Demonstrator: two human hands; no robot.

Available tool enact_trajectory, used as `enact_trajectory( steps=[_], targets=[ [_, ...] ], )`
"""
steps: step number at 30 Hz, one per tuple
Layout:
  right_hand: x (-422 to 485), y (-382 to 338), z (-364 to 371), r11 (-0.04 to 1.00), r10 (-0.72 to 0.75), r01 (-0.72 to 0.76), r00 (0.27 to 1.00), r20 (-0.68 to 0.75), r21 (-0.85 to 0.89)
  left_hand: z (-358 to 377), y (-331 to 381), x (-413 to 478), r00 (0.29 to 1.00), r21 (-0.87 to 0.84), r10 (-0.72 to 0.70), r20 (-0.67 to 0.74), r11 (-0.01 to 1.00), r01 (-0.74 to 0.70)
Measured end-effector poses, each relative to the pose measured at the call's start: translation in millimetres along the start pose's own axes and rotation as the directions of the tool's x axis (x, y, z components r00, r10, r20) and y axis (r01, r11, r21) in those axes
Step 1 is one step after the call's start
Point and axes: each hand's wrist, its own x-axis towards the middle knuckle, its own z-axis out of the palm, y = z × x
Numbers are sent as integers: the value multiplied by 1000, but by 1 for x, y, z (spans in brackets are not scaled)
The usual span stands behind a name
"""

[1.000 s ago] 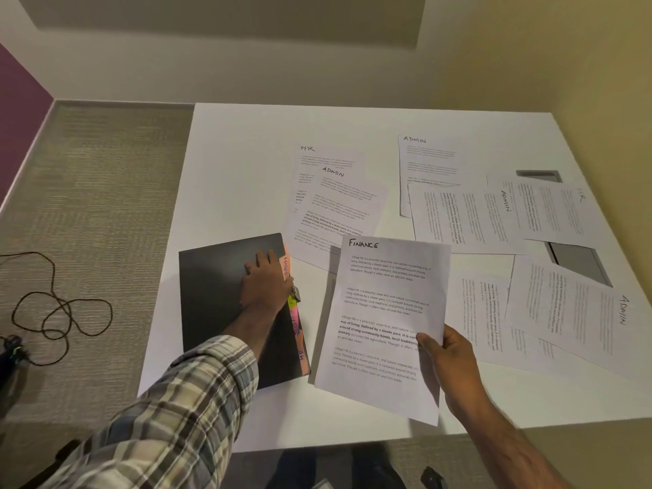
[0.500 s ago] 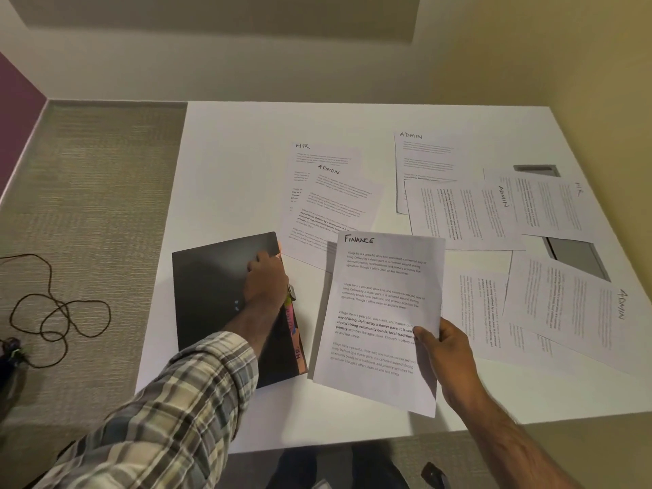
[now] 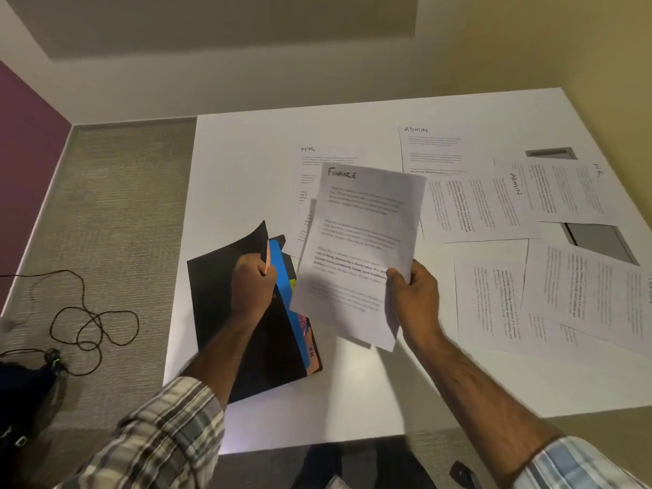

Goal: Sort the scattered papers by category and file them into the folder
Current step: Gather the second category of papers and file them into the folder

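A black folder (image 3: 225, 298) lies at the near left of the white table (image 3: 247, 142). My left hand (image 3: 252, 282) grips the folder's front cover together with an orange divider and holds them lifted, which bares a blue divider (image 3: 282, 277) and coloured tabs beneath. My right hand (image 3: 414, 300) pinches the lower right edge of a printed sheet headed FINANCE (image 3: 363, 241) and holds it in the air just right of the folder. Sheets headed HR (image 3: 319, 160) and ADMIN (image 3: 432, 148) lie flat behind it.
Several more printed sheets (image 3: 480, 206) overlap across the right half of the table. Two grey recessed panels (image 3: 599, 241) sit among them. A dark cable (image 3: 88, 322) lies coiled on the carpet to the left. Walls close the table in behind and on the right.
My left hand, which rested flat on the closed folder, has lifted the cover and an orange divider, exposing the blue one. The FINANCE sheet has risen and moved up toward the folder.
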Motion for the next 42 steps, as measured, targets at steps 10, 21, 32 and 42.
enact_trajectory(
  steps=[10, 21, 32, 42],
  targets=[
    [-4, 31, 49, 931, 71, 26, 966, 250, -365, -6, 2, -6, 998, 0, 35, -44, 999, -35],
    [18, -7, 35, 987, -140, 148, 982, -131, 57, -23, 16, -11, 997, 6, 35, -64, 999, -34],
    [13, -4, 49, 985, -34, 42, 998, -52, 167, -25, 17, -13, 991, 14, 95, -95, 995, -94],
    [-3, 35, 58, 980, 59, -10, 969, 239, -199, -24, 22, -11, 999, -10, 21, -46, 1000, -21]
  ],
)
